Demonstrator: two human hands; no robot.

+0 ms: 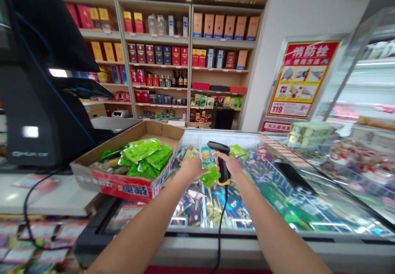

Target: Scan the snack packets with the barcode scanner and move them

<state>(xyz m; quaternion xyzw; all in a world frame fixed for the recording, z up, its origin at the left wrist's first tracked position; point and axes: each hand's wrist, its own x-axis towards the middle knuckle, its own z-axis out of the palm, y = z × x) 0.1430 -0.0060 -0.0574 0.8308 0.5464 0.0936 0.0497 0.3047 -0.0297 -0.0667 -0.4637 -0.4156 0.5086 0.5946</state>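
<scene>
My right hand (231, 166) is wrapped round the handle of a black barcode scanner (222, 171), whose head is up and whose cord hangs toward me. Just left of it, my left hand (191, 168) is closed on the edge of a green snack packet (210, 177). The packet is close beside the scanner's handle, above the freezer's glass top. Another green packet (239, 151) lies on the glass beyond my right hand. To the left, an open cardboard box (123, 188) with a red front holds several similar green packets (142, 150).
Under both hands is a glass-topped freezer (216, 235) full of colourful packages. A dark phone (294, 177) lies on the glass at right. A black checkout terminal (43, 101) stands at left, its cable (27, 216) looping down. Shelves (154, 39) of boxes line the back wall.
</scene>
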